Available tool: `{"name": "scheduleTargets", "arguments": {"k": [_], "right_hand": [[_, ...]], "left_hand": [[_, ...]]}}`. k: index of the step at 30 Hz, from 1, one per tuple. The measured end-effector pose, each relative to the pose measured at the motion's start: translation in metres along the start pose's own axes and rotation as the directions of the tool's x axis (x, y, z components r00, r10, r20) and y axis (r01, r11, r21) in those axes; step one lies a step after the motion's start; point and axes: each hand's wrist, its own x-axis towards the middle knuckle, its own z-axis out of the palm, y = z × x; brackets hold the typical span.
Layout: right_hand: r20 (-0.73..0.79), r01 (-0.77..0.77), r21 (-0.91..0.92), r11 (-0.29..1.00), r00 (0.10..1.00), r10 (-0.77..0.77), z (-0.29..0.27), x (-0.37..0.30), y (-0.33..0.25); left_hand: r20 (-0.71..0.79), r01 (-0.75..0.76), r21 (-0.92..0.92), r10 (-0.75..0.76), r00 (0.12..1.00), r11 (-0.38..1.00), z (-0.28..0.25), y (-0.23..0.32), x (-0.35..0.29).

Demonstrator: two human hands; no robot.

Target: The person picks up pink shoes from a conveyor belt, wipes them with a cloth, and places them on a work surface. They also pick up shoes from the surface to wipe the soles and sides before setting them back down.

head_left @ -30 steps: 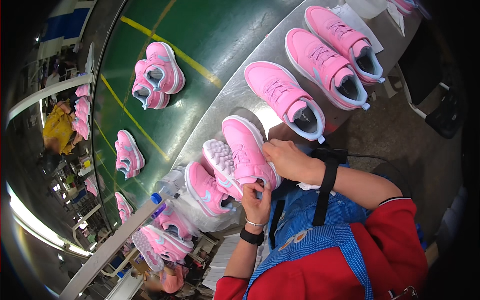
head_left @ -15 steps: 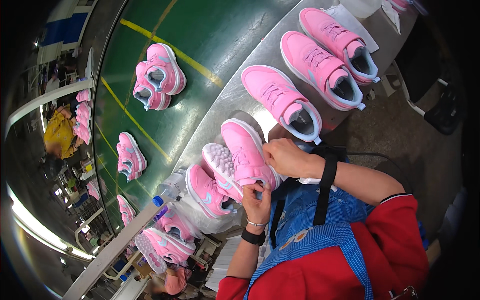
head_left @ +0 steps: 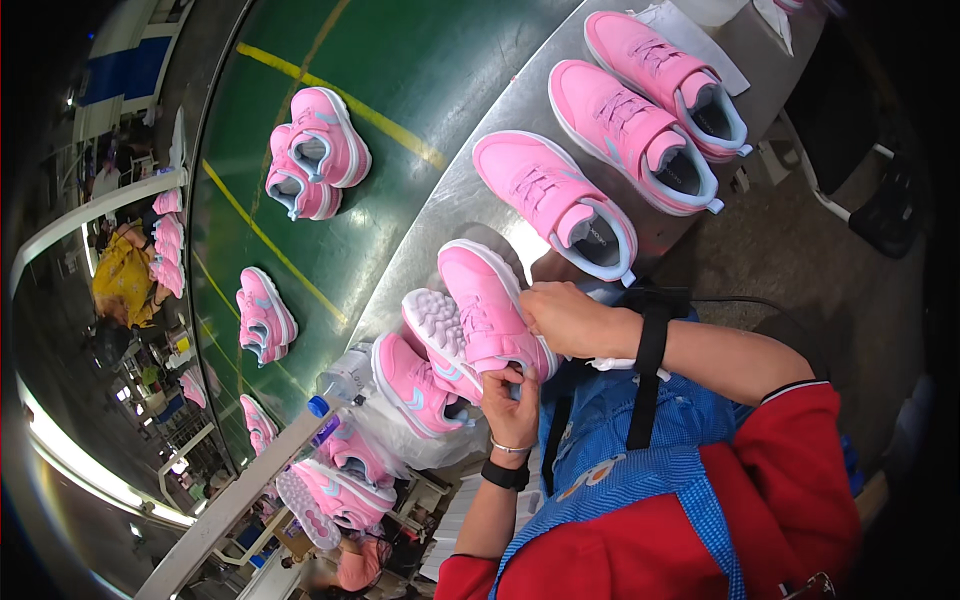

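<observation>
Pinching the heel rim of a pink shoe (head_left: 482, 288) at the edge of a metal table (head_left: 437, 232), the left hand (head_left: 510, 408) sits nearer its opening, the long axis running toe-outward, while the right hand (head_left: 575, 320) curls against its side, grip unclear.

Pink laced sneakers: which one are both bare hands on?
The pink laced sneaker just right of the knobbly white sole. Only this one is handled: bare left hand at its heel opening, bare right hand at its side.

The shoe (head_left: 484, 300) looks matt, the metal bench (head_left: 452, 212) glossy
</observation>
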Motion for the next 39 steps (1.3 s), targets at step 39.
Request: {"name": "scheduleTargets", "arguments": {"k": [39], "right_hand": [[-0.233,0.113,0.269,0.957,0.971,-0.049,0.011,-0.006,0.02]], "left_hand": [[0.009,0.014,-0.083,-0.013,1.0,0.996,-0.005,-0.001,0.0]]}}
